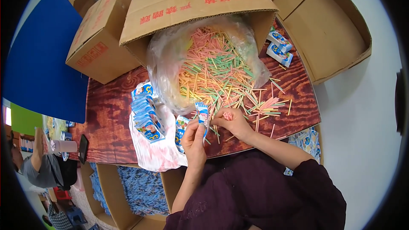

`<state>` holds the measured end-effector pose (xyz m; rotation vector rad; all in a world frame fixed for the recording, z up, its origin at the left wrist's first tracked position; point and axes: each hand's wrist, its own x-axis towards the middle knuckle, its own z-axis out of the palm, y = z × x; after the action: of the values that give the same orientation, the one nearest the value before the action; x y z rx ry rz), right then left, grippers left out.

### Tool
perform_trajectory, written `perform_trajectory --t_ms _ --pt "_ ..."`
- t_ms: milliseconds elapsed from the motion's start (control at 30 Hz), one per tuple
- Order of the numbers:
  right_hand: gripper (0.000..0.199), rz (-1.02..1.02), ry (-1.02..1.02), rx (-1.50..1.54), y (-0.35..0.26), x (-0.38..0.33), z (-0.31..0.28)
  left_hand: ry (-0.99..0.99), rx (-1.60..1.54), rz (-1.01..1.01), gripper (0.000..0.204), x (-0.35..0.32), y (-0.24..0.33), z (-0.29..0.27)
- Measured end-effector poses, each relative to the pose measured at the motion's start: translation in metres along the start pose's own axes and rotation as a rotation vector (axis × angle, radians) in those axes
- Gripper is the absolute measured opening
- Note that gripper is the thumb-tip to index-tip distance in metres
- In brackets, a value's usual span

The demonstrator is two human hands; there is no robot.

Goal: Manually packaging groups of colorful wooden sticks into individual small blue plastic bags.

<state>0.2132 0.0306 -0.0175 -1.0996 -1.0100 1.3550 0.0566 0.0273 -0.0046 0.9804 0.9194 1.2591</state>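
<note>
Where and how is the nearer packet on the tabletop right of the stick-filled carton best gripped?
Likely pinch the packet at its right end, from the near side: that end lies free, while another packet sits behind and the carton stands left.

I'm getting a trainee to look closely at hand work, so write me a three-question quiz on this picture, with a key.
1. What does the left hand hold?
2. True or false: the clear plastic bag is sealed shut.
3. Fill in: the right hand holds a small bundle of sticks coloured mostly ____.

Key:
1. A blue-and-white packet.
2. False: the clear plastic bag is open, and loose sticks lie on the table in front of it.
3. Pink.
</note>
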Motion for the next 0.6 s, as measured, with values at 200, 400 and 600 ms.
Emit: perform_trajectory --t_ms 200,400,600 --pt "0.010 -0.106 -0.015 -0.242 0.009 -0.014 -0.011 0.013 0.038 0.051 0.011 -0.006 -0.011 -0.016" --pt "0.010 -0.112 -0.001 -0.238 0.008 -0.017 -0.009 0.028 0.132 0.087 0.008 -0.014 0.003 -0.016" --pt "0.009 -0.197 -0.054 -0.209 -0.015 -0.026 -0.005 -0.030 0.366 0.157 0.007 -0.023 0.005 -0.031"
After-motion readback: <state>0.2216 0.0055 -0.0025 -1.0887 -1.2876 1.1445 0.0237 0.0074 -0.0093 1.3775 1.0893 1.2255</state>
